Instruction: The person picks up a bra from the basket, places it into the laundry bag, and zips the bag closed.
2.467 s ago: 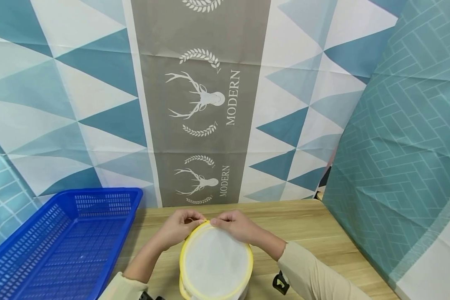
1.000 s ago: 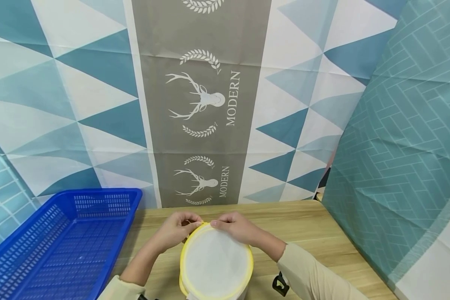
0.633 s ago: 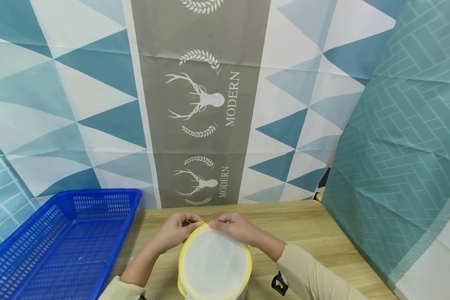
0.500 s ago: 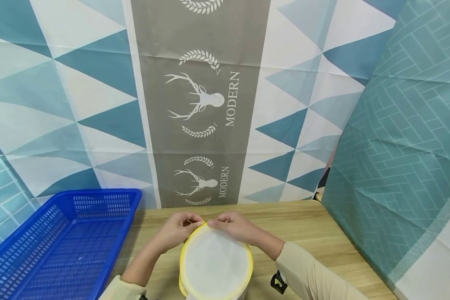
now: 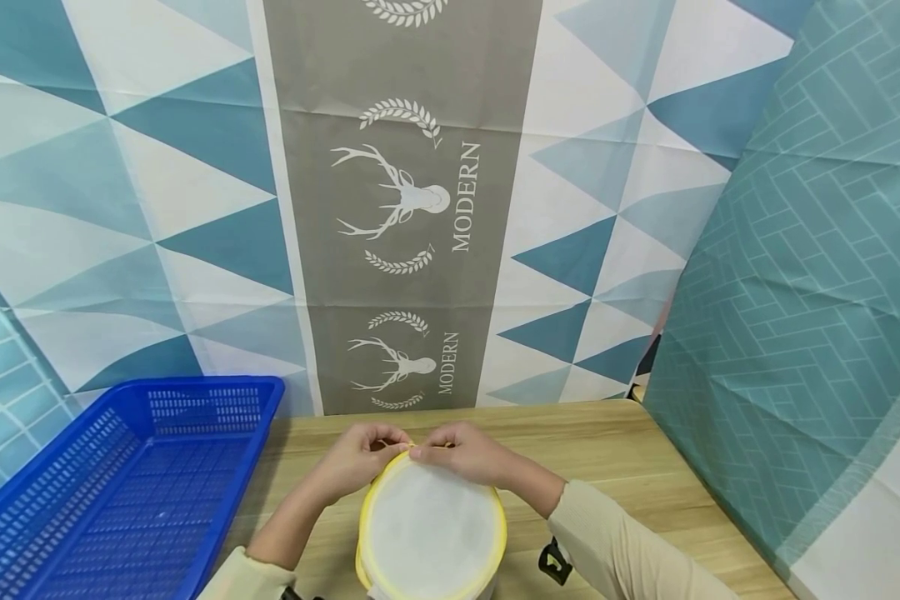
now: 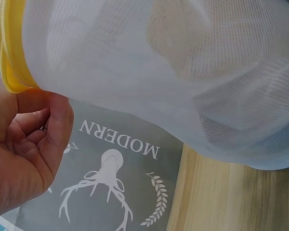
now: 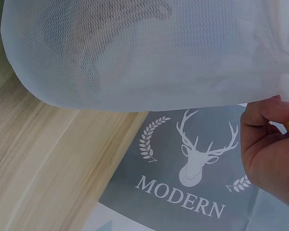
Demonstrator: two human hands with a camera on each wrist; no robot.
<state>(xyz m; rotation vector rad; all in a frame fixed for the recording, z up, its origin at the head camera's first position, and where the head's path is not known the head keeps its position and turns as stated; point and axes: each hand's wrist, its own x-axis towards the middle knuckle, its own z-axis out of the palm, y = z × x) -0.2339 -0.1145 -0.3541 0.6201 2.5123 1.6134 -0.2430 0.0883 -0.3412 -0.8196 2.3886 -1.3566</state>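
Observation:
A round white mesh laundry bag [image 5: 433,525] with yellow trim stands on the table, its flat top facing up. Through its mesh side in the left wrist view, beige and grey shapes show dimly inside. My left hand [image 5: 352,460] pinches the yellow edge at the far side of the top; in the left wrist view its fingers [image 6: 60,113] curl under the yellow trim [image 6: 12,53]. Close beside it, the thumb and fingers of my right hand [image 5: 471,454] pinch the same edge. The fingertips hide whatever small part lies between them.
A large blue plastic basket [image 5: 251,467] with perforated sides is on the left. The wooden table [image 5: 592,450] runs back to a patterned cloth backdrop [image 5: 397,275], and a teal cloth [image 5: 802,317] hangs along the right side.
My right hand has slid a little to the left along the yellow edge, closer to my left hand. The left hand and the bag have barely moved.

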